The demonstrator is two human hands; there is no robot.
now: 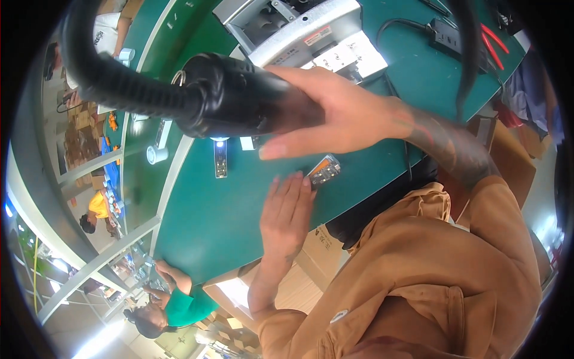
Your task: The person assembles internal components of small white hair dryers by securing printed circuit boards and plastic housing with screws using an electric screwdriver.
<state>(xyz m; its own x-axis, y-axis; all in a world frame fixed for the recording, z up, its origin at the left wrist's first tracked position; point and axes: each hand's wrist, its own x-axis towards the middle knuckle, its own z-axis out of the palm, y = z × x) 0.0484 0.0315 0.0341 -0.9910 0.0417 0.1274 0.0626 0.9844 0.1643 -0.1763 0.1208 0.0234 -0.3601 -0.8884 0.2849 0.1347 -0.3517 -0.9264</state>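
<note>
My right hand (353,113) is wrapped round a thick black corded electric screwdriver (239,99), raised close to the camera above the bench. Its tip is hidden from view. My left hand (287,212) lies flat on the green bench mat (203,215), fingers stretched out side by side. Those fingertips touch the near edge of a small rectangular electronic module (324,172) with an orange strip and metal parts. A similar narrow module (220,158), with a bright spot at its top, lies apart from the hands, below the screwdriver.
A grey metal machine (299,36) stands at the back, a bright tray of small parts at its front. Back right are a black power strip (445,39) and red-handled pliers (493,48). A cardboard box (311,257) is below the bench edge. A person in green (191,308) works nearby.
</note>
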